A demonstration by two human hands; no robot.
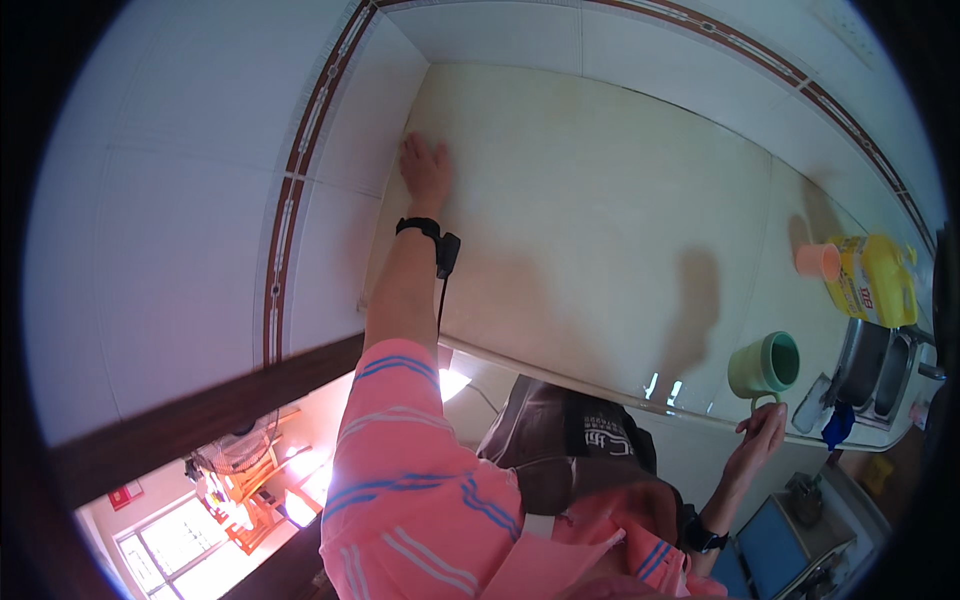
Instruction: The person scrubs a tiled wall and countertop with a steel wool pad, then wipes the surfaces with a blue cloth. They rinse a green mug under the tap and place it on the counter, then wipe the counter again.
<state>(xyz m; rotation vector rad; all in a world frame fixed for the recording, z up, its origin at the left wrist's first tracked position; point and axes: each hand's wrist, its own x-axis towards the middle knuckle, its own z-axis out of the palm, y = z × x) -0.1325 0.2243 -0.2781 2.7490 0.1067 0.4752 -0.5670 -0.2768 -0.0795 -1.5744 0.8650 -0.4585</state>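
My left hand (426, 172) lies palm down on the pale countertop (585, 187), near the left tiled wall, with its fingers apart and nothing in it. A black strap with a small box circles that wrist. Near the counter's front edge on the right, my right hand (762, 435) grips the handle of a green mug (756, 366). The mug tilts over the counter, its mouth facing right. A wet patch (664, 390) shines on the front edge, left of the mug.
At the right stand a yellow plastic jug (874, 281) and an orange cup (816, 260). Beyond the mug is a metal sink (862, 367), with a dark blue cloth (838, 425) over the edge. Tiled walls (517, 41) bound the counter behind and left. A blue-fronted cabinet (780, 536) stands lower right.
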